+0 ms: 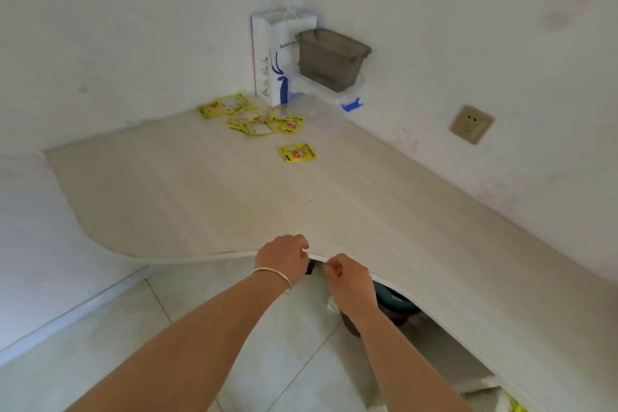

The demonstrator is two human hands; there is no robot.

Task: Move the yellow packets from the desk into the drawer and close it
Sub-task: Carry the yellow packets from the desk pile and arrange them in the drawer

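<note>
Both hands at the bench's (234, 197) near edge: left hand (284, 259) and right hand (349, 278), fingers curled under the lip, seemingly clenched on something there, though what cannot be told. Yellow packets (257, 117) heaped far off at 12 o'clock, one stray (297, 152) nearer, roughly level across; neither grip clearly closer. Drawer unseen.

A loose heap of yellow packets (252, 115) lies flat near the far corner of the pale wooden desk (384, 211), several overlapping, their printed faces up. 1 more yellow packet (297, 152) lies flat by itself, nearer the front edge, apart from the heap. The drawer cannot be made out.
</note>
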